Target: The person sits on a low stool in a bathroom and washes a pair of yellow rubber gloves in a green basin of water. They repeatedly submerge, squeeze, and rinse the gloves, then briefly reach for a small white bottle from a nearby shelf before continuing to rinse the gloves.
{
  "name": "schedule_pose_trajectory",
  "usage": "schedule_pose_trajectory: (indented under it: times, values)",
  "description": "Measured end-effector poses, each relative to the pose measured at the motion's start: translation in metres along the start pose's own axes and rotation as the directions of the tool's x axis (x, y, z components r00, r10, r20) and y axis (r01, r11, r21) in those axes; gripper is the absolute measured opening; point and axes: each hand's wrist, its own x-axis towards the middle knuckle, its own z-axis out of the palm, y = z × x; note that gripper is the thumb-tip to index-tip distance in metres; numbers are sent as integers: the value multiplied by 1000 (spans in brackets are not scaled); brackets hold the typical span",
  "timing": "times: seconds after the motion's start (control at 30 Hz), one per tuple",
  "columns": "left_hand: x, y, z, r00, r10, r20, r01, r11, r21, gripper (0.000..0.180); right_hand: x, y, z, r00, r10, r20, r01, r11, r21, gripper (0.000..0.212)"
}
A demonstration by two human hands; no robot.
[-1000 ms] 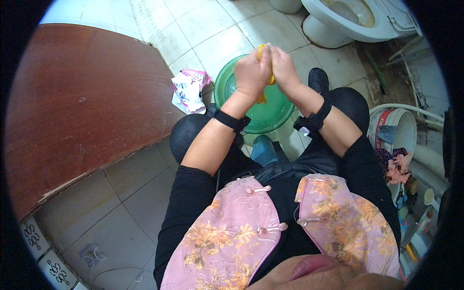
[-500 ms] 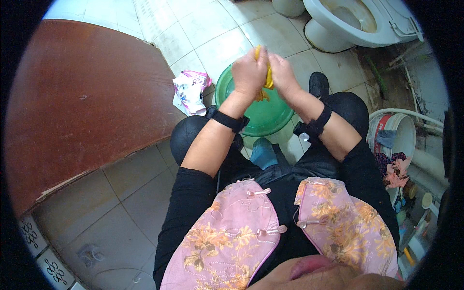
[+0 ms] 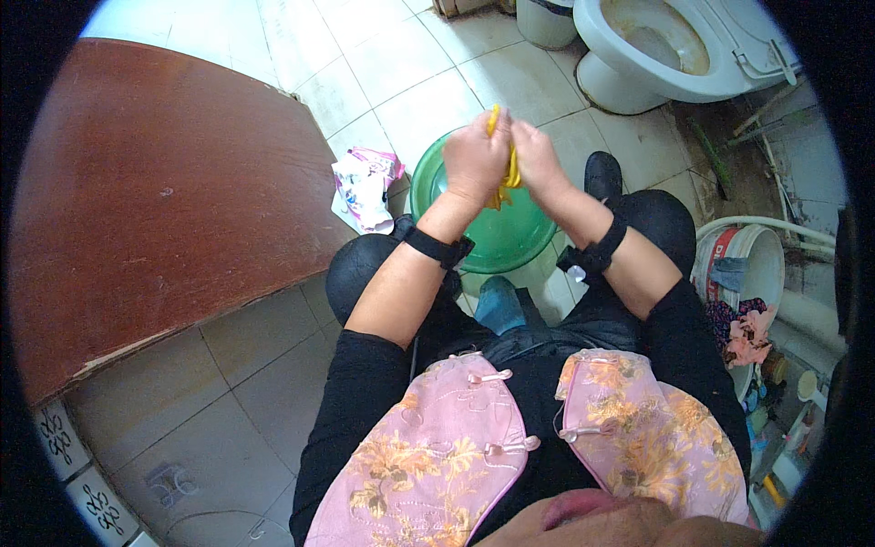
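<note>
Both my hands are closed side by side on a yellow cloth (image 3: 515, 170), held above a green plastic basin (image 3: 506, 246). My left hand (image 3: 477, 162) wraps round it, with a bit of yellow sticking up past the knuckles. Pressed close beside it, my right hand (image 3: 540, 160) grips the same cloth. Twisted folds show between the hands, and a loose end hangs below them over the basin. The fingers' far sides are hidden. Black straps circle both wrists. The basin stands on the tiled floor between my feet.
A pink and white plastic packet (image 3: 366, 190) lies left of the basin, near a brown door (image 3: 173, 201). At the upper right are a toilet (image 3: 629, 64) and a bin (image 3: 547, 23). A white bucket (image 3: 761, 260) with cloths stands at my right.
The view has tilted slightly, so the basin and hands appear lower in it. Both hands keep their grip on the yellow cloth over the basin.
</note>
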Motion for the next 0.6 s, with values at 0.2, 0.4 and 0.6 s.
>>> schedule_pose_trajectory:
  times: [0.2,0.4,0.6]
  values:
    - [4,-3,-1,997,-37,-69,37,999,-10,35,-7,-7,6,993,56,104,-80,967,240,36]
    - [-13,8,10,996,89,-10,-89,994,60,35,7,-17,-8,985,172,24,-173,954,246,36]
    - [12,-13,-4,998,-49,-40,47,998,-45,35,-14,-9,11,989,38,143,-76,959,271,36]
